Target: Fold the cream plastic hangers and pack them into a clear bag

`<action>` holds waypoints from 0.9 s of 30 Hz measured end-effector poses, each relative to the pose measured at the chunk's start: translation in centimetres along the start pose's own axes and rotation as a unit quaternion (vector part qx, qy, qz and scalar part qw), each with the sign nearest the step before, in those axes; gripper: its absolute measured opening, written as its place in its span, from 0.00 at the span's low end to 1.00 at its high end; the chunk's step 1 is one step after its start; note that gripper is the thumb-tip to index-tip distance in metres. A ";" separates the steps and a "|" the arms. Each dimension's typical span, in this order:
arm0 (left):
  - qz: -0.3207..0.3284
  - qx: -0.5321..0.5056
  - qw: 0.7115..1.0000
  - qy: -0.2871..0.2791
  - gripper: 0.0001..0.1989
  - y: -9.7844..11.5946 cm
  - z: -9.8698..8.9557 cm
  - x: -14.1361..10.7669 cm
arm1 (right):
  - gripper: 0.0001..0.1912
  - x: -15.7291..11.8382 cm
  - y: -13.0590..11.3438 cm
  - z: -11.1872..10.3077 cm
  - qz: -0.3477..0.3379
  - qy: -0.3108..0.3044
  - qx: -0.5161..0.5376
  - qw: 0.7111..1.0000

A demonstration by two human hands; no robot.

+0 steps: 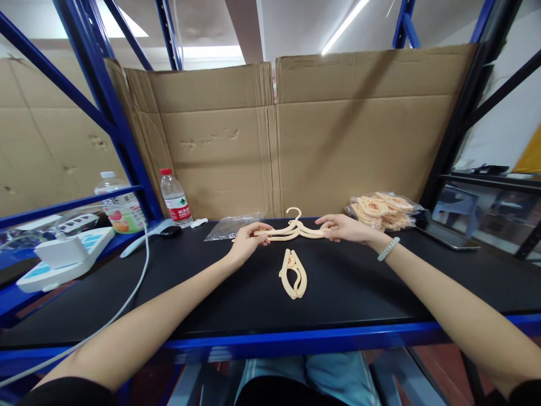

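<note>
An unfolded cream hanger [296, 230] is stretched between my two hands above the black tabletop, its hook pointing up. My left hand [248, 241] grips the left arm of it, and my right hand [341, 228] pinches the tip of the right arm. Nearer to me, a folded cream hanger [293, 274] lies flat on the table, touched by neither hand.
A plastic bag of folded hangers [380, 211] lies at the back right beside a dark tablet-like device [450, 234]. Behind my left hand is a clear plastic bag [230, 226]. A red-capped bottle [176, 200], a power strip [67, 256] and a white cable [137, 282] are on the left.
</note>
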State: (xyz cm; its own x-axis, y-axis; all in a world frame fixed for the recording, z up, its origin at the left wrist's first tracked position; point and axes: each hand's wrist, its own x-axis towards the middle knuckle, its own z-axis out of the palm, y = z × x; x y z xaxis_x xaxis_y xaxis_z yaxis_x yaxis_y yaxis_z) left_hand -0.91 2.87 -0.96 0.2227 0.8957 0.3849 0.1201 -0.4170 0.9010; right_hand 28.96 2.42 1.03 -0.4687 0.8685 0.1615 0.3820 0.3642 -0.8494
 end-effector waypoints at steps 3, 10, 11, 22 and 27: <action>0.007 0.031 0.999 -0.025 0.13 -0.2 0.0 0.0 | 0.15 0.1 0.0 -0.2 -0.008 -0.004 -0.066 0.998; 0.007 0.022 0.999 -0.021 0.20 -0.4 0.2 -0.1 | 0.11 0.3 0.4 -1.2 -0.030 0.025 -0.147 0.988; -0.006 0.015 1.000 -0.012 0.21 -0.3 0.3 -0.1 | 0.10 0.3 0.5 -1.3 -0.029 0.024 -0.149 0.988; -0.038 -0.099 0.994 -0.006 0.13 1.1 1.4 -1.1 | 0.26 0.4 -1.4 2.3 -0.094 0.130 0.173 0.972; -0.021 -0.134 0.990 -0.035 0.13 2.1 3.0 -2.3 | 0.21 0.1 -2.8 5.1 -0.118 0.100 0.091 0.984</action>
State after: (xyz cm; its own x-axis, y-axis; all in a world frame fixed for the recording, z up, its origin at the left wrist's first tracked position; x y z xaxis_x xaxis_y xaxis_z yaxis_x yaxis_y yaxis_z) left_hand 1.70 -0.58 -0.56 0.2896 0.8949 0.3396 -0.1281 -0.3154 0.9403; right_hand 23.74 -0.25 0.85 -0.3533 0.8229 0.4450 0.1235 0.5125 -0.8497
